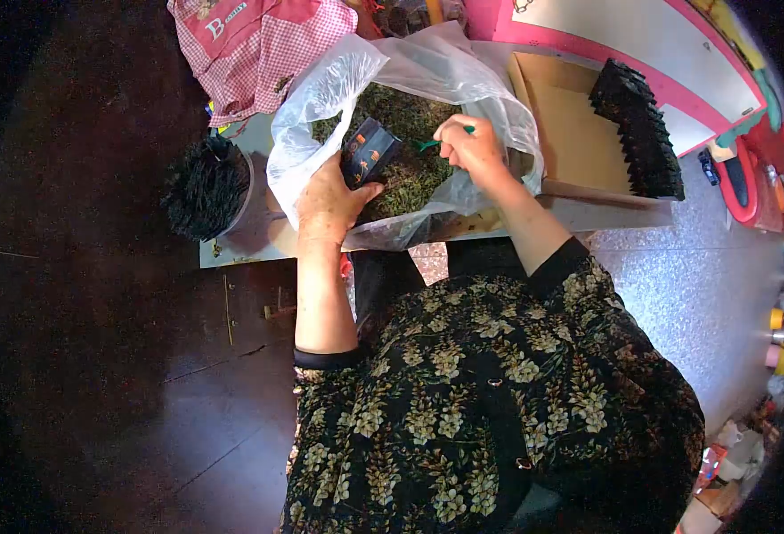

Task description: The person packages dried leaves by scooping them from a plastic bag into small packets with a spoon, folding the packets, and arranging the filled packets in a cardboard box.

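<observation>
My left hand [328, 198] is closed around a small black pouch with orange print [370, 151], tilted over an open clear plastic bag [320, 84]. Inside the bag lies a heap of dried green-brown leaf bits [410, 189]. My right hand [472, 147] grips a thin green utensil [428, 145], its tip close to the pouch's upper right edge. Whether the utensil is a spoon or a scoop, I cannot tell. The pouch's mouth is not clearly seen.
Right of the bag stands a cardboard box [579, 133] with a row of black packets [645, 133] along its side. A round tub holding black strips or packets [205, 189] is at the left. Pink checked cloth [276, 53] lies behind the bag.
</observation>
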Demonstrator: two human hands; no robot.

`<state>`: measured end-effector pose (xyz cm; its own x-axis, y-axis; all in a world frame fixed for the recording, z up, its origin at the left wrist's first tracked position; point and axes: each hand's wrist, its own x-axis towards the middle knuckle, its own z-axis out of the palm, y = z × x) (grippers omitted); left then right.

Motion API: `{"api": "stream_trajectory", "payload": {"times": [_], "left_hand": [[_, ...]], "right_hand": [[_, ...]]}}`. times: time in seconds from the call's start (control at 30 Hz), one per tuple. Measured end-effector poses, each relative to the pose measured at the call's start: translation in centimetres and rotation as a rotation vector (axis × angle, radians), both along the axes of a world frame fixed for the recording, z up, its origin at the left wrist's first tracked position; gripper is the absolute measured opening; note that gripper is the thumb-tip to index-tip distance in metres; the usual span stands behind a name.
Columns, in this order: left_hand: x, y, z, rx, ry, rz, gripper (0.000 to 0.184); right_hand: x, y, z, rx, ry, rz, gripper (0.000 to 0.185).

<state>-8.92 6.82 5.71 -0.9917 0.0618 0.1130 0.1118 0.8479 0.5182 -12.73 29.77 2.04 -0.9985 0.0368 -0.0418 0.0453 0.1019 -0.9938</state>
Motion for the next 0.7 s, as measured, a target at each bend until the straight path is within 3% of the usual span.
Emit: {"api": "stream_trajectory", "payload": {"times": [0.1, 0.23, 0.3, 0.33, 0.4, 0.63, 0.7], "left_hand": [[-0.1, -0.1, -0.3, 0.001, -0.009, -0.003, 0.059], [0.0, 0.3, 0.8, 0.003, -0.024, -0.006, 0.059], [0.1, 0.6, 1.9, 0.003, -0.230, 0.015, 0.077], [0.0, 0.4, 1.3, 0.003, -0.229, 0.017, 0.077], [-0.2, 0.2, 0.2, -0.016, -0.065, -0.010, 0.056], [-0.3, 0.2, -0.5, -0.101, 0.127, -0.045, 0.057], [-0.3, 0.3, -0.2, -0.044, -0.046, -0.016, 0.059]], "right_hand": [[-0.2, 0.6, -0.8, -0.220, 0.004, -0.021, 0.014], [-0.3, 1.7, 0.2, -0.293, 0.063, -0.032, 0.013], [-0.7, 2.2, 0.5, -0.284, 0.058, -0.045, 0.013], [-0.7, 2.4, 0.8, -0.296, 0.095, -0.040, 0.013], [-0.8, 2.7, 1.4, -0.347, 0.136, -0.025, 0.012], [-0.6, 2.8, 3.0, -0.358, 0.169, 0.020, 0.011], [-0.3, 2.6, 3.2, -0.325, 0.156, 0.041, 0.011]]}}
